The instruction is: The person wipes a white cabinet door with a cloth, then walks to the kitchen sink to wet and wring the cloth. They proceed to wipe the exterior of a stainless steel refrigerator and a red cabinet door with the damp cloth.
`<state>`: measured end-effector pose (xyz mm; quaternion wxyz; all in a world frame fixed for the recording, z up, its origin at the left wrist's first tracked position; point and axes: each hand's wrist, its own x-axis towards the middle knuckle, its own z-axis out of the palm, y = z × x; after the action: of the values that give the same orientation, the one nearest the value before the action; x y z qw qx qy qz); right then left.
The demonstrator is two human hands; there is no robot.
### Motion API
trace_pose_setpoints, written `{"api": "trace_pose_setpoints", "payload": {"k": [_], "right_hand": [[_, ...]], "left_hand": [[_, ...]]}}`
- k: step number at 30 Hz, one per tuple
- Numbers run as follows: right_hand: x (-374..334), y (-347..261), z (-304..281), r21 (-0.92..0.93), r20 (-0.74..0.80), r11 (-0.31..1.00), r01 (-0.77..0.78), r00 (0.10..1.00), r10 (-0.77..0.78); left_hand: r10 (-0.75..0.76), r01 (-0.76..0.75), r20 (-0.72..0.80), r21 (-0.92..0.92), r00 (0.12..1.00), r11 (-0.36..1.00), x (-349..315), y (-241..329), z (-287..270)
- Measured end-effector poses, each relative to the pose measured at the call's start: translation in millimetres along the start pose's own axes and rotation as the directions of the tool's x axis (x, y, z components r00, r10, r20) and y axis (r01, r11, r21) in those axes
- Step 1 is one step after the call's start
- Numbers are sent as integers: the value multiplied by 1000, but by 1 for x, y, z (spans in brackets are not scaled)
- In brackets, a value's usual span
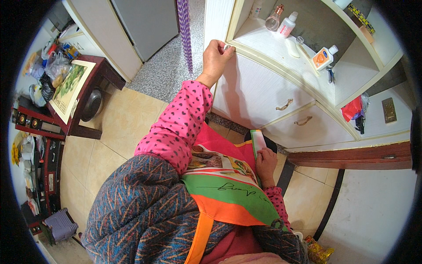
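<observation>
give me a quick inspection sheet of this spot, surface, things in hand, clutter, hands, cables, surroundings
surface: cream shelf above two drawers, tiled floor below
job's things: small white item pinched at the shelf edge; flat green-edged pack held low by the apron
clutter: bottles and an orange-labelled tube on the shelf, red bag in a side nook
grippers: left hand raised to the shelf edge, fingers closed on the white item; right hand gripping the pack
cables: nothing seen
surroundings: dark red side table with a picture and bags at left, grey door, bead curtain
</observation>
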<state>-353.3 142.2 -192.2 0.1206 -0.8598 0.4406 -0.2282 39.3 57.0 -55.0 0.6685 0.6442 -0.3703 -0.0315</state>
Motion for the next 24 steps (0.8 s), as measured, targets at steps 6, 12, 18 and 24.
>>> {"api": "trace_pose_setpoints", "payload": {"k": [6, 12, 18, 24], "right_hand": [[0, 0, -1, 12, 4, 1000, -8, 1000, 8], [-1, -2, -1, -6, 10, 1000, -18, 1000, 18], [-1, -1, -2, 5, 42, 999, -49, 998, 49], [-4, 5, 2, -1, -1, 1000, 3, 1000, -3]], "left_hand": [[1, -1, 8, -1, 1000, 1000, 0, -3, 1], [19, -19, 7, -22, 1000, 1000, -2, -7, 5], [216, -221, 50, 143, 975, 965, -15, -14, -1], [-7, -72, 241, 316, 971, 946, -55, -79, -12]]}}
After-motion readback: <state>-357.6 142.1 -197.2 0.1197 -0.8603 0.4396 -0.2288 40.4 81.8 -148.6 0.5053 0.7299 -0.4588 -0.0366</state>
